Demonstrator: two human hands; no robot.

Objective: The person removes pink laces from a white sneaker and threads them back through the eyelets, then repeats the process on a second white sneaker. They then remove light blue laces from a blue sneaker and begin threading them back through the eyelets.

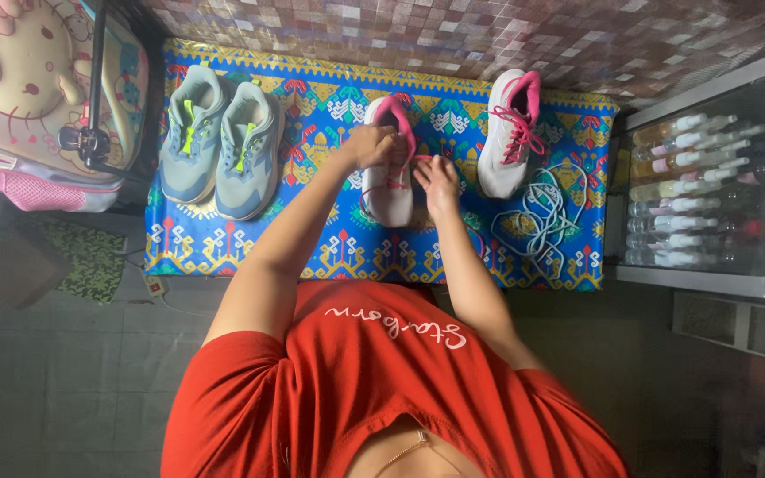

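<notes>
A white shoe with pink lining and pink laces lies on a colourful patterned mat. My left hand grips this shoe near its opening. My right hand sits just right of the shoe, fingers pinched on its pink lace. The matching white and pink shoe lies further right, laced, with neither hand on it.
A pair of grey-blue shoes with neon-green laces sits at the mat's left end. Loose pale blue laces lie in a tangle at its right. A glass case of bottles stands right, a pink cartoon backpack and a black pole left.
</notes>
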